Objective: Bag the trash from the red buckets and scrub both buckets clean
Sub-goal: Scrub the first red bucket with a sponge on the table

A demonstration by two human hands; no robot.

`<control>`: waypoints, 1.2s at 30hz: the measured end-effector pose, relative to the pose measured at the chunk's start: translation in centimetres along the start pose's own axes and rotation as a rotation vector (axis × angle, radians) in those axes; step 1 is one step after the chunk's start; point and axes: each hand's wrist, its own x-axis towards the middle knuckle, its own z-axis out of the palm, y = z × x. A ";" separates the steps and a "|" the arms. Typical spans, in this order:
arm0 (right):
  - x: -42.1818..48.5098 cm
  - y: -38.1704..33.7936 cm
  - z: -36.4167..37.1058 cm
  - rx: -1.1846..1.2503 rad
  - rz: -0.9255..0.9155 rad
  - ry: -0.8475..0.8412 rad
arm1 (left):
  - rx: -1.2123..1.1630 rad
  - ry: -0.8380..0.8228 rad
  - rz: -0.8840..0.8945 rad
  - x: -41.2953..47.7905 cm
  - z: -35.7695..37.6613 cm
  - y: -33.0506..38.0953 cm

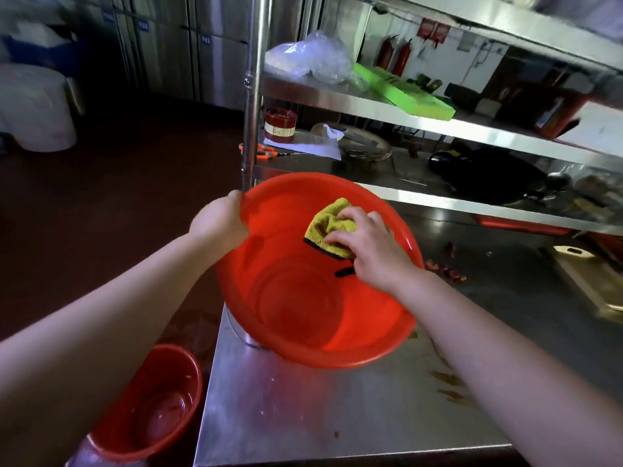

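Clearly the scrubbing step is in hand. From the head view, the left hand (220,221) grips the far-left rim of the large red bucket (303,298), which is tipped toward the person at the corner of the steel tabletop (303,416). The right hand (365,246) presses a bunched yellow cloth (328,224) against the bucket's inner wall, fingers curled over it. No trash shows inside. A second red bucket (151,402) sits low beside the tabletop, with what looks like water and a few specks inside. Next, I judge, the cloth must sweep the remaining wall and base, then move to that bucket.
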 end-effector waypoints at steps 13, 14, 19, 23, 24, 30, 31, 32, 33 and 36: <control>-5.8 -0.3 -1.0 0.015 0.117 0.277 | 0.192 0.055 0.220 -3.3 0.4 1.0; -6.0 -0.4 -1.1 0.012 0.121 0.296 | 0.145 0.046 0.354 -4.8 0.6 1.7; -7.0 -0.6 -1.4 0.034 0.170 0.326 | 0.241 -0.158 0.788 -11.5 1.8 4.6; -7.7 -0.8 -2.8 0.301 0.311 0.309 | 0.294 -0.114 0.735 -10.8 1.4 4.5; -7.7 -1.0 -3.3 0.397 0.344 0.289 | 0.256 -0.085 0.711 -10.5 0.9 4.7; -6.4 -3.3 -3.5 0.475 0.271 0.227 | 0.008 -0.006 0.477 -8.6 -2.0 6.1; -5.9 -3.3 -3.3 0.475 0.295 0.232 | -0.037 0.000 0.462 -8.6 -2.2 6.2; -5.4 -2.9 -3.2 0.489 0.336 0.250 | -0.080 0.005 0.438 -8.6 -2.4 6.2; -4.9 -2.2 -3.1 0.527 0.388 0.274 | -0.124 0.007 0.403 -8.6 -2.7 6.0; -4.3 0.7 -3.3 0.747 0.533 0.331 | -0.343 -0.050 0.230 -7.7 -3.1 4.5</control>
